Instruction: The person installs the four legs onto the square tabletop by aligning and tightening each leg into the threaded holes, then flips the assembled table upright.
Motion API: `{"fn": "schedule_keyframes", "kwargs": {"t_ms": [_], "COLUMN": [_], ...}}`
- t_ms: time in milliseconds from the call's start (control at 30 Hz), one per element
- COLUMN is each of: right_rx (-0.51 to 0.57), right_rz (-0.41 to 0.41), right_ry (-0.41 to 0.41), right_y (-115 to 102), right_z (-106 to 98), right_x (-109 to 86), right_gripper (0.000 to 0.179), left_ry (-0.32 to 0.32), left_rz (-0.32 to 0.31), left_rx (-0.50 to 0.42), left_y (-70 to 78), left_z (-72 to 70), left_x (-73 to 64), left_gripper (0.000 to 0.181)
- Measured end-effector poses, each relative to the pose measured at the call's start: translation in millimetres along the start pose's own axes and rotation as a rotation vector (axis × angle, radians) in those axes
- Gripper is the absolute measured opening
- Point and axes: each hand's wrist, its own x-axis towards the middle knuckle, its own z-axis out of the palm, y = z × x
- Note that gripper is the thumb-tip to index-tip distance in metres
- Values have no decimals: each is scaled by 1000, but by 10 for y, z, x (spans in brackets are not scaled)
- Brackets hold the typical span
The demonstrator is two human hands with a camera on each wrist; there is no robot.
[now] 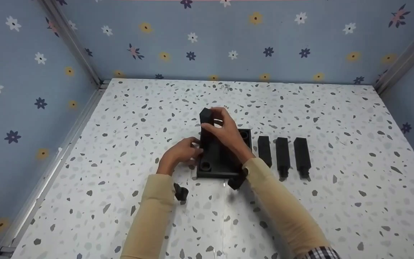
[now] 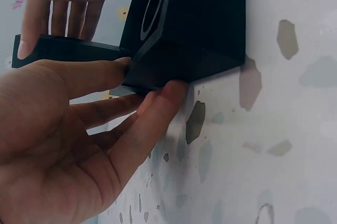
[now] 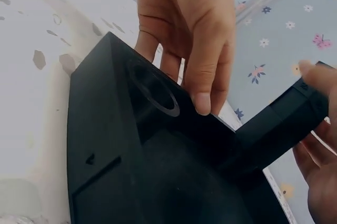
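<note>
Pinching a black block (image 1: 206, 117) near its top, the right hand (image 1: 226, 131) holds it roughly upright in the head view, at the left side of a black tray (image 1: 225, 175). The right grip has its thumb on the near side and fingers on the far side. The left hand (image 1: 183, 151) is at the tray's left edge, fingers bent. One round socket (image 1: 205, 166) shows in the tray's near left corner. Three more blocks (image 1: 283, 153) lie in a row just to the right of the tray, on a pale speckled table (image 1: 120, 154), with a blue flowered wall (image 1: 228, 32) behind. Tan sleeves (image 1: 155, 208) cover both forearms.

In the left wrist view, the left grip closes on the tray's side, one digit at the rim beside the block and other fingertips against the outside. The block juts out from the tray, and the right hand is at its other end.

In the right wrist view, the left thumb laps over the rim near a socket, with fingers outside the wall. The right grip, partly cut off by the frame, has the block's outer end. The block's lower end meets the tray's inside (black on black, so I cannot tell how it sits).
</note>
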Motion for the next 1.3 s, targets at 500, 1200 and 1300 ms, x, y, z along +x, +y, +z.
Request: {"fn": "schedule_keyframes", "kwargs": {"t_ms": [500,1200,1300], "right_rx": [84,20,2], "right_rz": [82,-8,-5], "right_ry": [-152,14,44], "right_y": [-402,-51,-50], "right_z": [-116,8,36], "right_x": [-40,32,29], "right_gripper": [52,49,49], "left_ry": [-4,2,3], "left_rz": [7,-3,-1], "left_rx": [-13,-45,-49], "left_y": [6,19,10], "left_z": [-4,9,8], "left_x": [-24,-25,-18], "left_gripper": [44,45,45]}}
